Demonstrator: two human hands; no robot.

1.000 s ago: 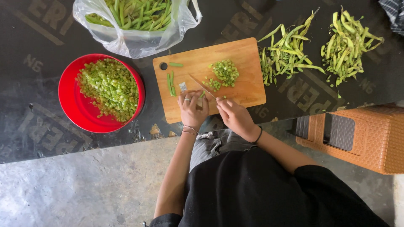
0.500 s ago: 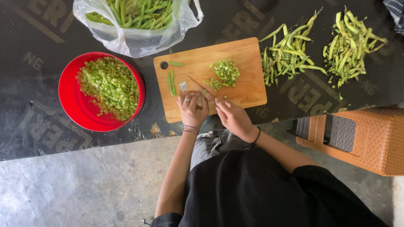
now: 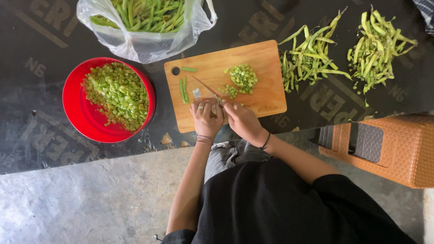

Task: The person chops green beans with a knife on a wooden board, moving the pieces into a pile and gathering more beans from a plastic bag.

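On a wooden cutting board (image 3: 262, 97) lies a small heap of chopped green beans (image 3: 242, 77) and a few whole bean pieces (image 3: 183, 89). My right hand (image 3: 242, 119) grips a knife (image 3: 205, 86) whose blade points up and left across the board. Beside it my left hand (image 3: 207, 116) rests at the board's near edge with fingers curled, apparently pinching beans under the blade; what it holds is hidden.
A red bowl (image 3: 79, 110) filled with chopped beans sits left of the board. Behind it stands a clear plastic bag (image 3: 144, 25) of whole beans. Two piles of bean trimmings (image 3: 309, 56) (image 3: 377, 47) lie to the right. A woven orange stool (image 3: 398, 149) stands at right.
The hands stay together at the board's near edge; the knife blade has shifted slightly. The chopped heap on the board looks much the same.
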